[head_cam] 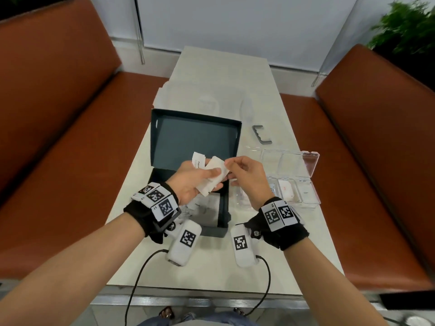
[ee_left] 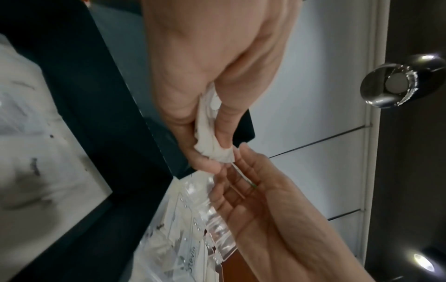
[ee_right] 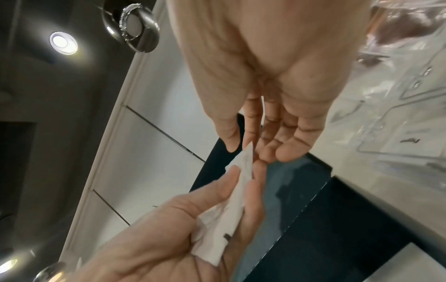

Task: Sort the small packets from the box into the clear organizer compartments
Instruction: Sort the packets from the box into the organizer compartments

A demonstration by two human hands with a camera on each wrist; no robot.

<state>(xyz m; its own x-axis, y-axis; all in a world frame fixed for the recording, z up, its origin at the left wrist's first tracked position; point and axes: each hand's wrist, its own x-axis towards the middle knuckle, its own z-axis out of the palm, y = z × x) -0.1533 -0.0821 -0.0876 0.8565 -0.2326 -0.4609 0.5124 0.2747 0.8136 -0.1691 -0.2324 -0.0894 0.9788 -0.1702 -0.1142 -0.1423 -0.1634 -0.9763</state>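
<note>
The left hand (head_cam: 190,182) grips a fan of small white paper packets (head_cam: 213,175) above the open dark teal cardboard box (head_cam: 195,137), and the right hand (head_cam: 247,177) pinches the corner of one. More packets lie in the box, and a few already sit in the clear plastic organizer (head_cam: 308,196) to the right, so sorting looks partly done. Beyond, the pale tabletop (head_cam: 223,67) runs between orange-brown bench seats (head_cam: 58,114) to a white wall
</note>
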